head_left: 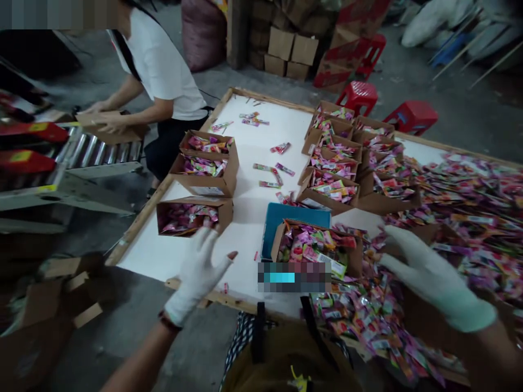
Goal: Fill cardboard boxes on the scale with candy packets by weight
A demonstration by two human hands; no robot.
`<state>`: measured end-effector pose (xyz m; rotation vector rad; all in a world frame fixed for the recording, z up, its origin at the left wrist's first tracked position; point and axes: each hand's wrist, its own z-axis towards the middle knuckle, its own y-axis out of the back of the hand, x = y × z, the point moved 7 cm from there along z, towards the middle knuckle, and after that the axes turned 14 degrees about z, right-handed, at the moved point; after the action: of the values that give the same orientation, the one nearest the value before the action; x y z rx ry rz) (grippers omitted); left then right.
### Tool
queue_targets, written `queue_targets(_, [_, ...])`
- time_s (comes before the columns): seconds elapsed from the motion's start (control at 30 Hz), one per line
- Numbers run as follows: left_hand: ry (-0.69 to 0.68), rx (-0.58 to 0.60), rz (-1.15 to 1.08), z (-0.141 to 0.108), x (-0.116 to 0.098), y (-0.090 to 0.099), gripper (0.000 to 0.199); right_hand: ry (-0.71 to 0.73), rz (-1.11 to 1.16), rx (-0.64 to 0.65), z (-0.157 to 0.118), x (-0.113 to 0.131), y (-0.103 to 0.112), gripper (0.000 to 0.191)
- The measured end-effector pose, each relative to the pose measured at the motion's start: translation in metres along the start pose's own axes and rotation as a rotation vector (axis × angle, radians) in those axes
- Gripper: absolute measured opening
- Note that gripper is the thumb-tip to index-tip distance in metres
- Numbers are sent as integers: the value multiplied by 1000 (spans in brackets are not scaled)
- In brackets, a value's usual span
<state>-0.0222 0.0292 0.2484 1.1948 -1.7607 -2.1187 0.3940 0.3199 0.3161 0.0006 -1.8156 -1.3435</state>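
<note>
My left hand [200, 269], in a white glove with bare fingertips showing, is open with thumb and fingers spread. Its fingertips overlap the near side of an open cardboard box [226, 215] of small pink and purple candy-like packets [186, 218]; whether they touch is unclear. My right hand [429, 272], gloved too, is open over the loose packets [457, 185] at the right, thumb apart from the fingers. Between my hands, a filled cardboard box [278, 242] rests tilted in or against a blue tray [296, 209]. A blurred patch hides part of its front.
Several filled boxes [327, 202] stand in rows at the table's [249, 218] back right, and two more [208, 188] at its left. Loose packets [269, 174] lie mid-table. Leftward, a co-worker [159, 71] handles a box [118, 130] on a roller conveyor [85, 147]. Red stools [417, 115] stand behind.
</note>
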Motion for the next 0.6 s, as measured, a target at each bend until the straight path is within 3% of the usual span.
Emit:
queue_targets(0.07, [-5, -99, 100, 10, 28, 16, 86, 8, 49, 12, 8, 13, -29, 71])
queue_targets(0.13, [38, -91, 50, 22, 36, 18, 82, -4, 70, 62, 27, 23, -58, 65])
queue_targets(0.2, [102, 74, -139, 26, 19, 0, 78, -7, 77, 151, 51, 29, -84, 47])
queue_targets(0.3, [131, 450, -466, 14, -37, -41, 83, 44, 62, 315, 76, 46, -113, 36])
queue_targets(0.37, [118, 561, -502, 3, -61, -54, 76, 87, 46, 406, 81, 69, -129, 33])
queue_targets(0.4, [135, 571, -449, -2, -61, -55, 67, 106, 44, 438, 81, 82, -137, 32])
queue_targets(0.47, [238, 542, -287, -12, -34, -51, 50, 156, 85, 502, 80, 110, -154, 31])
queue_targets(0.53, [346, 514, -146, -24, 12, -40, 46, 209, 211, 575, 83, 129, -170, 42])
queue_targets(0.6, [437, 462, -86, -38, 66, -24, 47, 230, 321, 557, 99, 125, -173, 57])
